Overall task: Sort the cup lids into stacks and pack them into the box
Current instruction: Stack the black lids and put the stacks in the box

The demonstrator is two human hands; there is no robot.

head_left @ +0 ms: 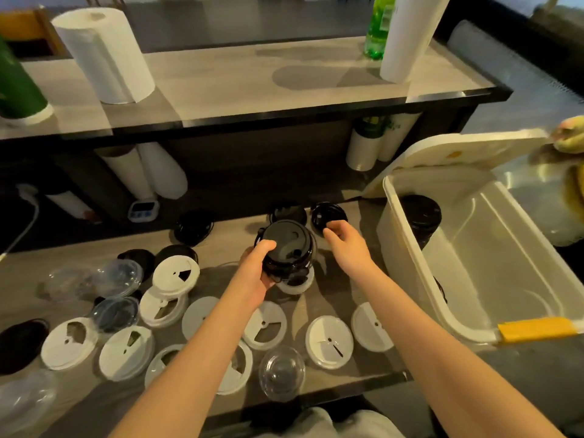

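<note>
One black stack in white box; left hand grips second stack.

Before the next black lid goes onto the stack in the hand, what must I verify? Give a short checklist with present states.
1. Left hand grips the black stack: ok.
2. Right hand at the loose black lid: ok; whether they touch, cannot tell.
3. Loose black lid matches the black stack in colour: ok.
4. Box open, cover raised: ok.
5. Free room in the box beside the inner stack: ok.
</note>
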